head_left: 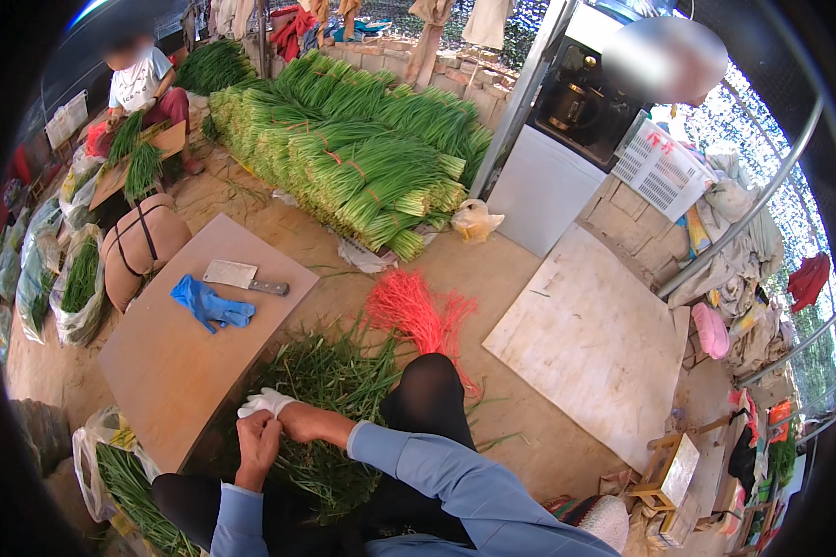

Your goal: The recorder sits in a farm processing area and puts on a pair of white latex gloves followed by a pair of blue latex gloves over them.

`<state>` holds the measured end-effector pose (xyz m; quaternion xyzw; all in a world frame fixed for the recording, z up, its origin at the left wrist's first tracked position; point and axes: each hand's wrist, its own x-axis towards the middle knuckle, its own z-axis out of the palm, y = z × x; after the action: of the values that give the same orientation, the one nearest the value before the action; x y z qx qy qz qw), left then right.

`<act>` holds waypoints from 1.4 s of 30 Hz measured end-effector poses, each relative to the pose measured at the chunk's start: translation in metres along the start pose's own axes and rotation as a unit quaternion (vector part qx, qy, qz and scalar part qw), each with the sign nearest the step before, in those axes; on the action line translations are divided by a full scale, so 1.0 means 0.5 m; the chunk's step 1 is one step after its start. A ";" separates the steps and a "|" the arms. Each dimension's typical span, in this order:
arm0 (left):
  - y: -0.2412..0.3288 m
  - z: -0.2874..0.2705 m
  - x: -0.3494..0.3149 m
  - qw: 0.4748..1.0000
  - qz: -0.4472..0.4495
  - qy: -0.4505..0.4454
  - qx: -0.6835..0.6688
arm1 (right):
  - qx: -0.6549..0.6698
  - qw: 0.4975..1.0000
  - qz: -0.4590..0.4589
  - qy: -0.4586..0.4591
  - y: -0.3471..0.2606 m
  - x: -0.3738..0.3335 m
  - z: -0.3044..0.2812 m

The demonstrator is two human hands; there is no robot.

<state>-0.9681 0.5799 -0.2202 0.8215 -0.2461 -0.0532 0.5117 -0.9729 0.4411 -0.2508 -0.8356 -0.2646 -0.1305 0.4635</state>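
My two hands meet over a heap of loose green leaves, at the near right corner of the board table [172,371]. A white glove [267,401] shows at their fingers. My left hand [257,443] is bare and closed, with its fingertips against the glove. From the right, my right hand [299,420] reaches in, its wrist and back bare and its fingers closed at the glove. Whether the glove is partly on the right fingers or only held, I cannot tell. On the table lie a cleaver [243,277] and a blue glove [212,303].
Loose green leaves [344,371] cover the ground before my knees, beside red ties [416,306]. Bundled green stalks [344,148] are stacked at the back. Another person [144,88] sits at far left handling stalks. A pale board [594,343] lies right, near a small stool [669,473].
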 end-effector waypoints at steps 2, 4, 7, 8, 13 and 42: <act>0.026 0.001 -0.014 0.999 0.030 -0.018 0.008 | 0.073 0.979 0.096 -0.163 -0.011 -0.016 -0.031; 0.033 0.014 -0.018 0.999 0.039 -0.016 0.024 | 0.114 0.987 0.043 -0.101 0.000 -0.038 -0.022; 0.036 0.024 -0.020 0.999 0.040 -0.004 0.032 | 0.080 0.980 0.117 -0.142 0.000 -0.038 -0.023; 0.040 0.024 -0.020 0.998 0.044 0.008 0.035 | 0.048 0.962 0.179 -0.201 -0.005 -0.035 -0.030; 0.054 0.015 -0.012 0.998 0.047 0.012 0.039 | 0.113 0.977 0.149 -0.104 0.010 -0.038 -0.001; 0.017 0.099 0.005 0.995 0.031 0.043 0.082 | 0.396 0.892 0.217 0.008 -0.019 0.047 -0.080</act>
<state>-0.9858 0.5357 -0.2359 0.8541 -0.2527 0.0188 0.4541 -0.9577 0.4188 -0.2119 -0.6180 -0.1025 0.0824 0.7751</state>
